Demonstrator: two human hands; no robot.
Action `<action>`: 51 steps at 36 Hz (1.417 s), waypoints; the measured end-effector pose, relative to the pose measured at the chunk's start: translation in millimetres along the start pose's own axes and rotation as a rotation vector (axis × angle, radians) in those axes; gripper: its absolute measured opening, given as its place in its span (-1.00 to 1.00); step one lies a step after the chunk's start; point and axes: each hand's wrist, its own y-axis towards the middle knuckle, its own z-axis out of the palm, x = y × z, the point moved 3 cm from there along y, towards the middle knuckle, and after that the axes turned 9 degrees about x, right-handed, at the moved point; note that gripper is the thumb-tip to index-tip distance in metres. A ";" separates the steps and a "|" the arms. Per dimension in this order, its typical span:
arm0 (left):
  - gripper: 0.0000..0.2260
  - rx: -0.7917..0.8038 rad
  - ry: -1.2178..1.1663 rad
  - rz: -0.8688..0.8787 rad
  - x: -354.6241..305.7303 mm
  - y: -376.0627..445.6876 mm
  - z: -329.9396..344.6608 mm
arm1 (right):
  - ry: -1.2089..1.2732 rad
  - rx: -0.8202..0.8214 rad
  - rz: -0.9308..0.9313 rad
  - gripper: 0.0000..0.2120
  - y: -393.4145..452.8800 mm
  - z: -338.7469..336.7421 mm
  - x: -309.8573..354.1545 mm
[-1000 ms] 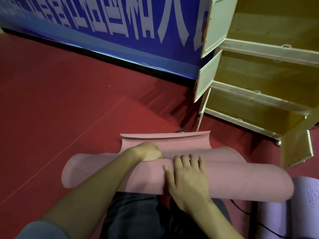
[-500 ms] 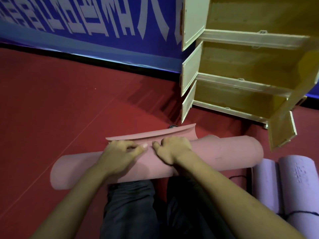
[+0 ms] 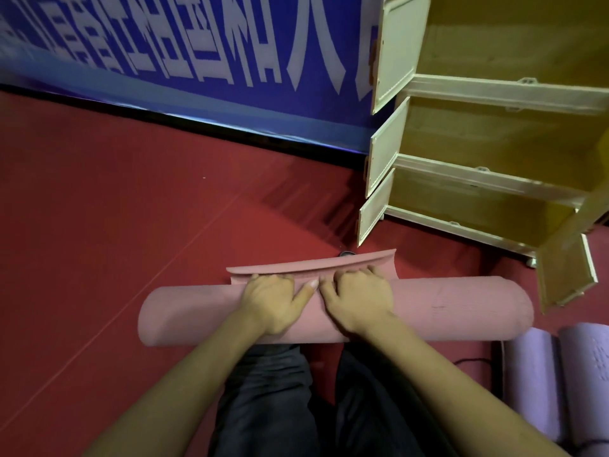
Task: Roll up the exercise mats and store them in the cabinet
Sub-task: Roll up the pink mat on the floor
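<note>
Pink mat nearly rolled

Left hand (image 3: pixel 275 300) and right hand (image 3: pixel 359 296) sit side by side, fingers curled over the pink mat (image 3: pixel 445 311) on the red floor (image 3: pixel 115 225); open cabinet (image 3: pixel 487 153) at 2 o'clock

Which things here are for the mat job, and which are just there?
For the job:
pink mat
left hand
right hand
purple mats
cabinet

Just there:
blue banner
black cable
</note>
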 end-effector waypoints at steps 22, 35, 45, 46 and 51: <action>-0.26 0.424 -0.314 -0.123 17.0 44.5 -10.9 | 0.096 0.248 0.083 -0.40 16.0 -18.2 -2.0; -0.38 0.664 -0.478 -0.077 0.6 21.5 4.3 | 0.155 0.579 0.116 -0.35 -15.9 -27.6 -8.5; -0.27 0.789 -0.626 -0.034 1.6 5.3 30.3 | 0.193 0.764 0.040 -0.51 -52.7 -50.4 6.5; -0.32 0.762 -0.628 -0.042 1.8 6.1 30.7 | 0.199 0.735 0.058 -0.49 -51.5 -46.1 5.4; -0.26 0.616 -0.571 -0.112 3.9 10.8 27.6 | 0.152 0.455 0.099 -0.38 -48.6 -22.8 0.3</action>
